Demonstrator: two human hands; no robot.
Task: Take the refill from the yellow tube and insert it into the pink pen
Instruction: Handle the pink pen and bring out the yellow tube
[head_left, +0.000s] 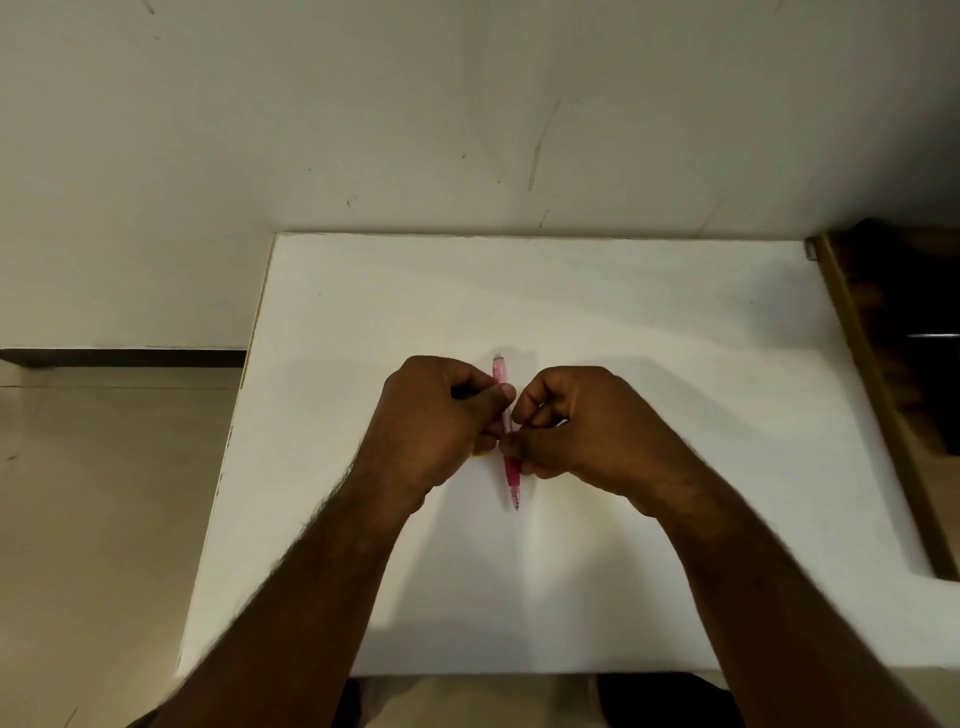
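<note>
A pink pen (502, 375) runs lengthwise away from me over the middle of the white table (649, 322), its clear push-button end far and its tip near. My left hand (434, 421) grips the upper barrel between thumb and fingers. My right hand (576, 423) pinches the darker pink grip section (512, 475) lower down. The two hands nearly touch at the pen's middle. A small yellow bit (479, 455) peeks out under my left palm; I cannot tell what it is. No refill shows on its own.
The table's left edge (236, 431) drops to a beige tiled floor. A cream wall (467, 130) rises behind the far edge. A dark wooden piece of furniture (904, 364) stands along the right side. The near edge lies just above my lap.
</note>
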